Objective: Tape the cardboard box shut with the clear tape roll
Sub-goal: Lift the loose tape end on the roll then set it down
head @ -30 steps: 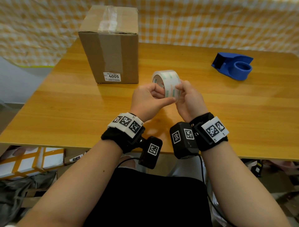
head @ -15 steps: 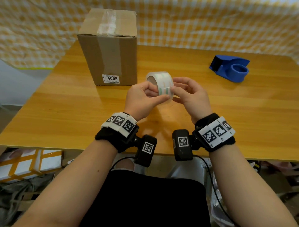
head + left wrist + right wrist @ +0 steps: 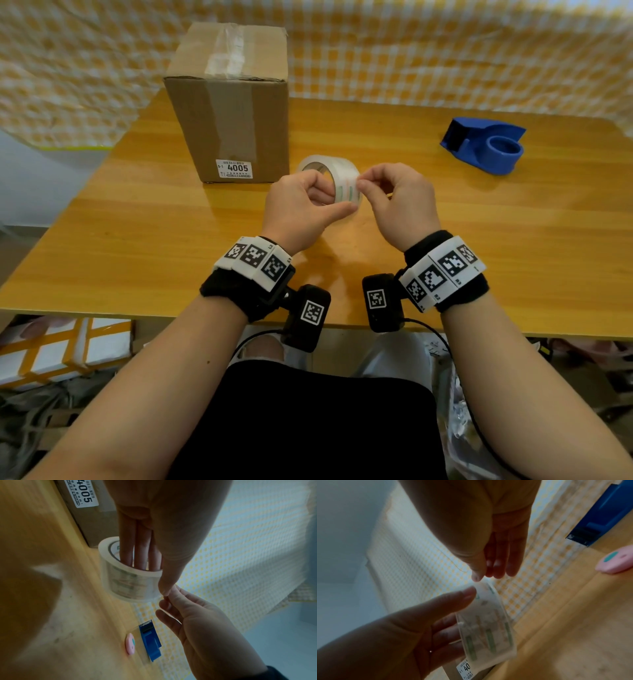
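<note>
The cardboard box (image 3: 233, 102) stands upright at the table's back left, a strip of tape running over its top and down its front, with a "4005" label (image 3: 84, 494) low on the front. Just right of it I hold the clear tape roll (image 3: 344, 183) above the table. My left hand (image 3: 329, 202) has fingers (image 3: 140, 555) through the core and the thumb on the outer face. My right hand (image 3: 363, 183) pinches at the roll's outer wrap near its rim, thumb against fingertips (image 3: 494, 572). The loose tape end is too clear to make out.
A blue tape dispenser (image 3: 486, 144) sits at the back right of the wooden table (image 3: 137, 240), with a small pink object (image 3: 130, 644) beside it. A yellow checked cloth (image 3: 411, 51) hangs behind the table. Boxes and bags lie on the floor below.
The right hand let go of the roll's side, spread its fingers, then curled them into a pinch at the roll's rim. The left hand kept the roll.
</note>
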